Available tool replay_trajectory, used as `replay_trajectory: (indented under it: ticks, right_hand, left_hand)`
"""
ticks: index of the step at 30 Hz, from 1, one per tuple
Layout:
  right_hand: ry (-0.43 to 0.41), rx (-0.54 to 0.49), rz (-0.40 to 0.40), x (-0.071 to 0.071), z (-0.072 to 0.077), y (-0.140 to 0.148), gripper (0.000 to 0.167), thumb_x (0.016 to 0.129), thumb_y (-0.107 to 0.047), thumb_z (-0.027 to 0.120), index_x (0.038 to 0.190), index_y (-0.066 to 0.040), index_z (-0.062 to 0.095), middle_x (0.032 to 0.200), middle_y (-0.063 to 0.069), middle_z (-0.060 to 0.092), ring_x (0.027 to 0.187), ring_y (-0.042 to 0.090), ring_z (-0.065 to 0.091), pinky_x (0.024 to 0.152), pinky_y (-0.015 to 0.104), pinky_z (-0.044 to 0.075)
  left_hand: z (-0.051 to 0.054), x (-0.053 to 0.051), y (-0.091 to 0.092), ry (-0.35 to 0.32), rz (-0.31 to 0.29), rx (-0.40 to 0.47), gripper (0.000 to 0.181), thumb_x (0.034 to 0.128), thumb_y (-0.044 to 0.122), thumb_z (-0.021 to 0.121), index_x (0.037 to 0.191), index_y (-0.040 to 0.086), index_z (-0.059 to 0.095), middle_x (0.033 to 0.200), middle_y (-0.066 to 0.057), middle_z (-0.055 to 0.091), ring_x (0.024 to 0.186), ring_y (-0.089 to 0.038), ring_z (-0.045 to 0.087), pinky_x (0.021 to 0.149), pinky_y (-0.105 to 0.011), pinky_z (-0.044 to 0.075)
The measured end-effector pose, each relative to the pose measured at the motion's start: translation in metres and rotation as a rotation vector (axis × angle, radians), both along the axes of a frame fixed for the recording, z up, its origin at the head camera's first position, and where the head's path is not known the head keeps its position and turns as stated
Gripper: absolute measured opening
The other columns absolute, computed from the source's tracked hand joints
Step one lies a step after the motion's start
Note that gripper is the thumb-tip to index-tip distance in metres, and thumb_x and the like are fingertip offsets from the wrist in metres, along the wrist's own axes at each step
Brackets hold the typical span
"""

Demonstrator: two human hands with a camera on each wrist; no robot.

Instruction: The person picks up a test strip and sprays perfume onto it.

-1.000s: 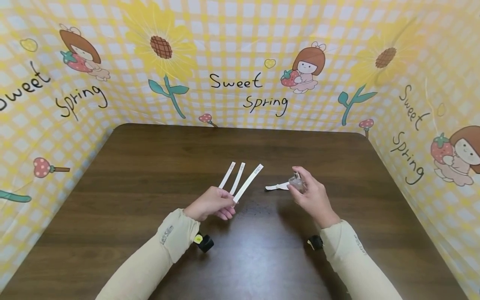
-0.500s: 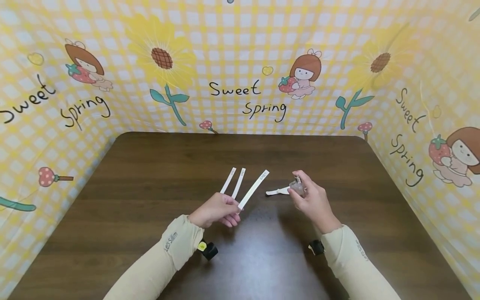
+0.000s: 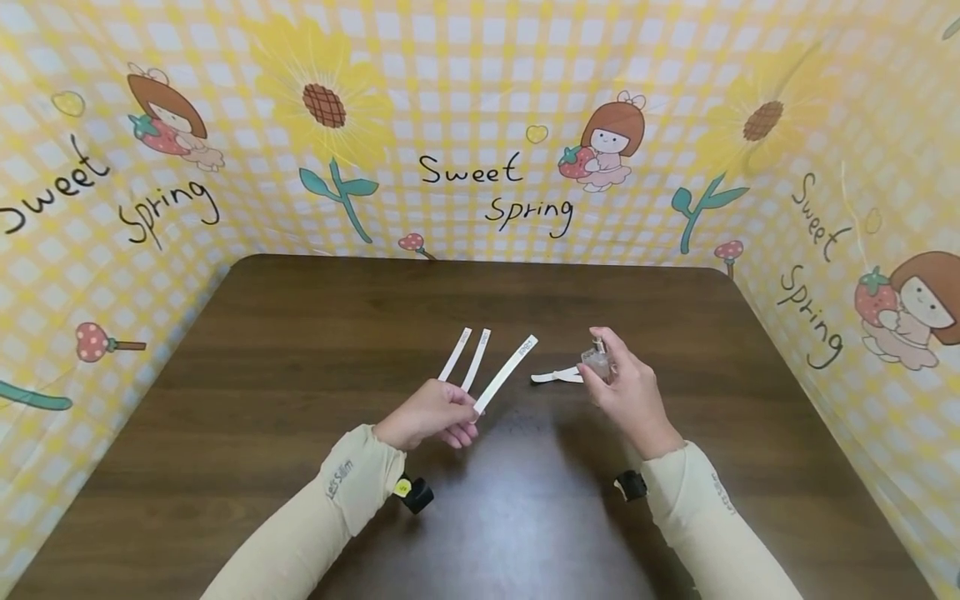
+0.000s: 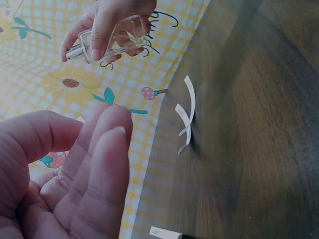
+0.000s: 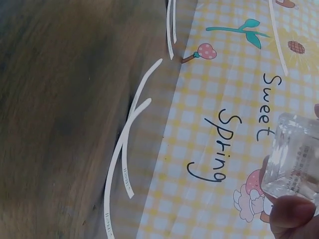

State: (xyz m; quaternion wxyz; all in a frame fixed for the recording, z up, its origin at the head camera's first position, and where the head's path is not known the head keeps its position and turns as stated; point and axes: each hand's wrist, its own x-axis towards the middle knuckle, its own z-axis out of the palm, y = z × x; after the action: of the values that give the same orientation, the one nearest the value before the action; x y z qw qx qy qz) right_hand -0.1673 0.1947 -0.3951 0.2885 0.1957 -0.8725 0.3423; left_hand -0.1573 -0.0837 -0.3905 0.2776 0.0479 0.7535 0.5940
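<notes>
From the head, we saw the left hand pinching a strip slanted away rightward, the right hand gripping a bottle, cap up, above the table; from the left wrist, whole crossed strips; from the right wrist alone, bottle lettering.

White strips, clear bottle, brown table, 2 cream sleeves, yellow-and-white checked backdrop

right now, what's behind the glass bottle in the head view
Two crossed white strips lie on the table, partly behind the glass bottle. Their left parts show; the bottle and right hand cover the rest there.
</notes>
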Motion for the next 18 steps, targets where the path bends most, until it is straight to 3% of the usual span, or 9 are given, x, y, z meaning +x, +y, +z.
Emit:
replay_trajectory:
  ticks: [11, 18]
  right_hand:
    - [-0.034, -0.02, -0.037, -0.0044, 0.0044, 0.0059, 0.051, 0.075, 0.0, 0.078, 0.119, -0.005, 0.052, 0.078, 0.018, 0.062, 0.061, 0.028, 0.056, 0.05, 0.041, 0.049]
    - [-0.09, -0.062, -0.056, 0.0016, 0.0006, 0.0082, 0.054, 0.075, 0.001, 0.077, 0.123, -0.004, 0.053, 0.086, 0.02, 0.064, 0.063, 0.029, 0.059, 0.051, 0.041, 0.053]
  left_hand:
    - [-0.0002, -0.0053, 0.0006, 0.032, -0.018, -0.006, 0.017, 0.0881, -0.005, 0.056, 0.098, -0.018, 0.062, 0.064, -0.007, 0.064, 0.05, -0.01, 0.06, 0.054, -0.029, 0.058]
    - [-0.0078, -0.0046, -0.0002, 0.011, 0.006, -0.016, 0.018, 0.0881, -0.005, 0.056, 0.098, -0.017, 0.062, 0.064, -0.008, 0.065, 0.05, -0.01, 0.06, 0.051, -0.026, 0.056]
